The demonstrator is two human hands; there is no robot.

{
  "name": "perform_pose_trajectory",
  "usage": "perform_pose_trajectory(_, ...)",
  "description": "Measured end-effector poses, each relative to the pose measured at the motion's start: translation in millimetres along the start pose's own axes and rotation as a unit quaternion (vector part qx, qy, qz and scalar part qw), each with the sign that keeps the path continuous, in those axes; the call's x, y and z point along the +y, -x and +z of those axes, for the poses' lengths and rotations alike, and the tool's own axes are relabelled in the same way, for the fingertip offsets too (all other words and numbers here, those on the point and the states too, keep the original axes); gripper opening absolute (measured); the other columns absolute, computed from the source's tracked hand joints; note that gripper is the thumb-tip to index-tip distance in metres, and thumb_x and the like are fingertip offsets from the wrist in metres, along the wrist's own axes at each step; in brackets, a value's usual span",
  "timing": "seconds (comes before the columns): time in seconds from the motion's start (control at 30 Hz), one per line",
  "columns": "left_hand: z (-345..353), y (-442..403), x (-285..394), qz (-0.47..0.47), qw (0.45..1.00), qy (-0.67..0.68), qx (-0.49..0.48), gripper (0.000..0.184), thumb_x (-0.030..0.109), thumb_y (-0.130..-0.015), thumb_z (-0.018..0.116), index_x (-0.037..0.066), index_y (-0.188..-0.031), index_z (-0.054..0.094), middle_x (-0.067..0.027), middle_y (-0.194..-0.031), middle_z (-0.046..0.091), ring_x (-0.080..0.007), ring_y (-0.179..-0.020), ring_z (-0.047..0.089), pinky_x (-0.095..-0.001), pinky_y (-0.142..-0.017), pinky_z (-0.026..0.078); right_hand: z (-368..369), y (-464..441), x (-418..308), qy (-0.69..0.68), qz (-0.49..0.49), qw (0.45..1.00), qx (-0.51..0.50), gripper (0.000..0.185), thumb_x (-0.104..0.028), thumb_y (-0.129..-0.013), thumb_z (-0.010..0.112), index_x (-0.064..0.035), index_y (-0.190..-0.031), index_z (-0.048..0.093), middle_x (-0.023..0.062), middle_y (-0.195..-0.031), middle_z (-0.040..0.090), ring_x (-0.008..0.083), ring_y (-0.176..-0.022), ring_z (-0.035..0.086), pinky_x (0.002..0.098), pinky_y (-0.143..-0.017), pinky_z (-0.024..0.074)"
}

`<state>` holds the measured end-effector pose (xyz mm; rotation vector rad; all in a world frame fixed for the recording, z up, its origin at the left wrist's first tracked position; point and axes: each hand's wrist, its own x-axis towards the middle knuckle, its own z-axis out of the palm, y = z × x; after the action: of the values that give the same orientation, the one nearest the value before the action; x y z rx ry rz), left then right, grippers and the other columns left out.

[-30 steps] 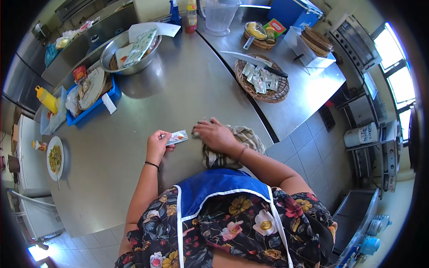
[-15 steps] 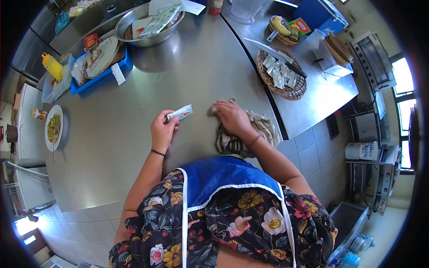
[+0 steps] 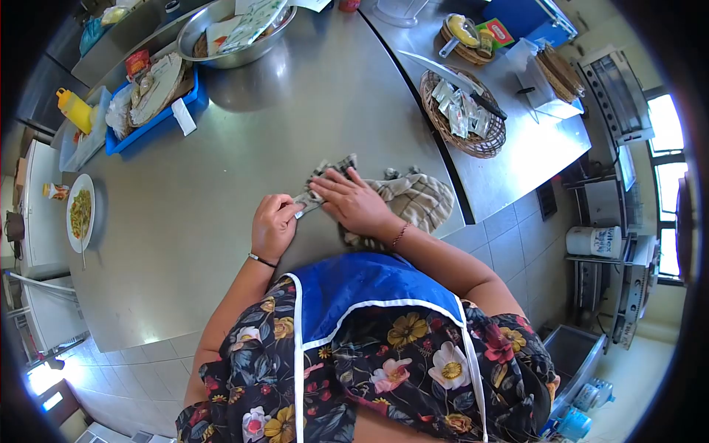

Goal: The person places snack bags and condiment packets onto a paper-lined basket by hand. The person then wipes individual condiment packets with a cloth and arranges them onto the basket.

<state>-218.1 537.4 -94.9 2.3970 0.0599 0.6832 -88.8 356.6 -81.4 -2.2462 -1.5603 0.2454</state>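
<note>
A small white sachet (image 3: 301, 205) is pinched at its near end by my left hand (image 3: 275, 227), its fingers closed. The far part of the sachet lies beneath a checked beige and black cloth (image 3: 421, 198). On top of that cloth rests my right hand (image 3: 357, 207), palm down, fingers stretched out and fairly flat, next to the left one. To the right, a wicker basket (image 3: 487, 148) holds several similar sachets (image 3: 459, 111), with a knife (image 3: 447, 74) across its rim.
On the steel table (image 3: 185, 251) stand a plate of food (image 3: 89, 203) at left, a blue tray (image 3: 151, 129) and a metal bowl (image 3: 244, 57) at the back. A gap (image 3: 456, 177) separates a second table (image 3: 539, 159), which bears a clear container (image 3: 550, 103).
My right hand has slid left with the cloth, covering the sachet's far part. My left hand has stayed nearly in place, its fingers curled further. The view has shifted slightly.
</note>
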Motion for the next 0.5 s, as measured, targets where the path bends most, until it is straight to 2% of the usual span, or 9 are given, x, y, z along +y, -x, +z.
perform_pose_trajectory(0.03,-1,-1,1,-0.002,1.000,0.006,0.002,0.028,-0.008,-0.066,0.064,0.008,-0.087,0.073,-0.0069,-0.089,0.062,-0.0262,-0.084,0.060,-0.0356,-0.074,0.050,-2,4,7,0.024,0.007,1.000,0.012,0.048,-0.027,-0.096,0.053,-0.0125,-0.141,0.047,0.0034,-0.146,0.047,0.0271,-0.141,0.034,0.0527,-0.117,0.0178)
perform_pose_trajectory(0.07,0,-1,1,-0.002,1.000,-0.001,0.000,0.029,-0.009,-0.066,0.064,0.008,-0.088,0.074,-0.0072,-0.088,0.062,-0.0261,-0.084,0.060,-0.0356,-0.073,0.050,-4,11,16,0.058,-0.021,0.997,0.050,0.041,-0.021,-0.096,0.054,-0.0102,-0.136,0.053,0.0076,-0.138,0.055,0.0241,-0.134,0.046,0.0462,-0.112,0.0318)
perform_pose_trajectory(0.1,-1,-2,-1,0.001,1.000,0.002,0.007,0.029,-0.008,-0.066,0.065,0.009,-0.088,0.074,-0.0066,-0.088,0.062,-0.0256,-0.084,0.060,-0.0357,-0.073,0.050,-7,20,27,-0.094,0.054,0.986,0.128,0.035,-0.019,-0.097,0.053,-0.0088,-0.131,0.056,0.0084,-0.129,0.060,0.0215,-0.122,0.054,0.0406,-0.103,0.0394)
perform_pose_trajectory(0.13,2,-2,-3,-0.002,1.000,0.008,0.018,0.029,-0.007,-0.066,0.066,0.010,-0.088,0.074,-0.0061,-0.088,0.062,-0.0251,-0.084,0.060,-0.0358,-0.073,0.050,-18,26,33,-0.240,0.127,0.943,0.195,0.030,-0.016,-0.099,0.052,-0.0074,-0.126,0.059,0.0092,-0.120,0.065,0.0189,-0.111,0.061,0.0350,-0.095,0.0471)
perform_pose_trajectory(0.17,2,0,-2,-0.004,1.000,0.011,0.024,0.029,-0.006,-0.067,0.067,0.011,-0.089,0.074,-0.0056,-0.088,0.062,-0.0246,-0.084,0.060,-0.0359,-0.073,0.051,-29,34,38,-0.311,0.279,0.890,0.183,0.025,-0.017,-0.102,0.048,-0.0045,-0.119,0.062,0.0065,-0.105,0.068,0.0129,-0.090,0.063,0.0272,-0.080,0.0509)
perform_pose_trajectory(0.2,2,2,-1,-0.008,1.000,0.011,0.022,0.029,-0.006,-0.067,0.067,0.011,-0.089,0.074,-0.0058,-0.089,0.062,-0.0248,-0.084,0.060,-0.0360,-0.073,0.051,-36,37,49,-0.386,0.334,0.830,0.225,0.026,-0.021,-0.103,0.048,-0.0022,-0.115,0.062,0.0009,-0.100,0.065,0.0094,-0.085,0.059,0.0263,-0.077,0.0487)
perform_pose_trajectory(0.3,1,-1,0,-0.004,1.000,0.007,0.019,0.029,-0.006,-0.066,0.067,0.010,-0.089,0.074,-0.0069,-0.092,0.063,-0.0253,-0.085,0.061,-0.0361,-0.075,0.051,-43,40,59,-0.513,0.321,0.675,0.422,0.033,-0.025,-0.104,0.047,0.0028,-0.114,0.061,0.0009,-0.097,0.064,0.0068,-0.088,0.055,0.0226,-0.082,0.0446)
perform_pose_trajectory(0.4,1,-2,1,0.005,1.000,0.007,0.020,0.029,-0.006,-0.068,0.066,0.008,-0.092,0.073,-0.0087,-0.096,0.067,-0.0263,-0.088,0.063,-0.0360,-0.077,0.052,-53,37,58,-0.583,0.298,0.604,0.454,0.034,-0.025,-0.104,0.047,0.0042,-0.112,0.061,0.0006,-0.098,0.063,0.0064,-0.091,0.053,0.0213,-0.083,0.0427)
perform_pose_trajectory(0.5,1,-4,0,-0.006,0.999,0.020,0.034,0.026,-0.005,-0.075,0.065,0.006,-0.097,0.072,-0.0109,-0.094,0.070,-0.0272,-0.085,0.065,-0.0349,-0.076,0.052,-44,39,64,-0.452,0.238,0.765,0.392,0.033,-0.025,-0.104,0.047,0.0013,-0.117,0.060,0.0020,-0.106,0.065,0.0063,-0.097,0.056,0.0216,-0.090,0.0427)
